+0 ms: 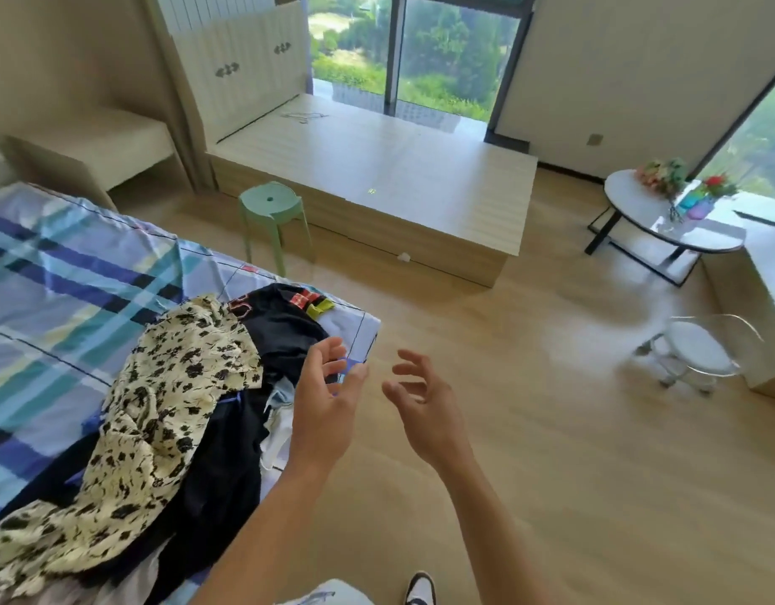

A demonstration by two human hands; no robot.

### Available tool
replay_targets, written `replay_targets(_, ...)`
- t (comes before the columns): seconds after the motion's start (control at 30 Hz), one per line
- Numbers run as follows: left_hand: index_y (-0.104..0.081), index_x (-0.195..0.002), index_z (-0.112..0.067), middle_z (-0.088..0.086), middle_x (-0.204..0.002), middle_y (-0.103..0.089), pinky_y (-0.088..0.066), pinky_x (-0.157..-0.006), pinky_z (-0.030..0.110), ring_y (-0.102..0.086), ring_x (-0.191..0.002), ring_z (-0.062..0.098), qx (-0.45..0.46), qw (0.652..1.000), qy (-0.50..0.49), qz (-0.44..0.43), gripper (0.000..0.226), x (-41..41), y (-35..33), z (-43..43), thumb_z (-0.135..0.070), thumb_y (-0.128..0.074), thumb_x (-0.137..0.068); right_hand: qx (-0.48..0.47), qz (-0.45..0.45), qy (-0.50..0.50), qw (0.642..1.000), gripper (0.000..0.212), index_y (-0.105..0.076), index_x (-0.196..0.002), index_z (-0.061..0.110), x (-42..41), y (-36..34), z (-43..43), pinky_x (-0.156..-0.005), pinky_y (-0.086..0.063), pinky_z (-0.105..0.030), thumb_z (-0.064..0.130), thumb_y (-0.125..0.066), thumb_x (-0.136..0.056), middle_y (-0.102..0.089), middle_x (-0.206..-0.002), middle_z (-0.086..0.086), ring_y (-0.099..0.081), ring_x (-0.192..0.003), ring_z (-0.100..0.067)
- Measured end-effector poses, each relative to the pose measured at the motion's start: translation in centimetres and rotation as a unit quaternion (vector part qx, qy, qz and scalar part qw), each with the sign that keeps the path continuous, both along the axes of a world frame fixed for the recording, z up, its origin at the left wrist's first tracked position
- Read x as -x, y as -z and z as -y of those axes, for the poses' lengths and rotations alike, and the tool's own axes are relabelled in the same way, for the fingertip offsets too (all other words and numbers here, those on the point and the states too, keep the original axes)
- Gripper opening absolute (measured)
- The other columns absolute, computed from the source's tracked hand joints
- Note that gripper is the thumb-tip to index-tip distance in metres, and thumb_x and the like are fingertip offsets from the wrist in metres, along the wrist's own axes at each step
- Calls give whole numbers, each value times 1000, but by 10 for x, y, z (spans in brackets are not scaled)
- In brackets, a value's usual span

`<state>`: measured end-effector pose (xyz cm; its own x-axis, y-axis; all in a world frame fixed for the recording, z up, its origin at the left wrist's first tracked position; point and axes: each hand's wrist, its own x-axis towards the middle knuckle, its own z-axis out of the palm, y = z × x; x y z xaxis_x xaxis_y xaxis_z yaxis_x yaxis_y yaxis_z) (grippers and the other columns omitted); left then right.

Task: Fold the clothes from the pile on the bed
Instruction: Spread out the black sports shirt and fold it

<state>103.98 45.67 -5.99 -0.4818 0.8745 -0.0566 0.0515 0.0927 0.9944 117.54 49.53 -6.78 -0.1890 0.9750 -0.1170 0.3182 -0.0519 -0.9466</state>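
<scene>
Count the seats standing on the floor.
2. A green stool stands between the bed and the wooden platform; a clear chair stands at right, nearer the camera than the round table. More may be out of frame.

Clothes pile (167, 412) lies on the bed (58, 272) corner. Beside the pile, left hand (322, 408) and right hand (425, 408) hang apart, fingers loosely spread, holding nothing.

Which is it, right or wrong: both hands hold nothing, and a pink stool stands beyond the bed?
Wrong on colour: the head view shows the stool is pale green, not pink. The left hand and right hand hold nothing, and it stands beyond the bed.
</scene>
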Motion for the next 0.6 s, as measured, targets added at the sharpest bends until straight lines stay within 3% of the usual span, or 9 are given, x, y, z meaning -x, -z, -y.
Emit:
replay_targets(0.2, -55, -123, -29, -9, -118, -61, -45, -87, 20, -58, -113, 6, -5, 995, -94, -14, 31, -26, -11, -92, -16, -62, -95, 5, -4, -95, 995, 38, -56, -127, 33, -16, -17, -124, -70, -50, -11, 23, -66, -92, -65, -110, 9, -66, -90, -3)
replay_targets(0.33, -54, -125, -30, -10, -119, -61, -47, -87, 22, -58, -113, 6, 0, 991, -134, -16, 32, -27, -4, -159, -19, -63, -96, 6, -8, -148, 989, 35, -56, -120, 38, -6, -14, -198, -73, -52, -19, 22, -67, -91, -65, -109, 8, -68, -89, -9)
replay_targets(0.47, -54, -127, -28, -10, -122, -61, -45, -83, 17, -58, -113, 5, -9, 984, -176, -11, 34, -13, 8, -249, -18, -62, -95, 4, 6, -194, 981, 38, -57, -127, 28, 12, -5, -292, -72, -54, -17, 21, -66, -91, -65, -107, 8, -67, -87, -6)
replay_targets(0.6, -55, -124, -25, -8, -117, -62, -49, -93, 28, -59, -110, 6, 4, 976, -217, 11, 30, 19, 20, -345, -19, -62, -95, -2, 39, -221, 974, 42, -56, -132, 26, 40, 5, -391, -71, -50, -11, 23, -68, -92, -64, -111, 6, -66, -89, -6)
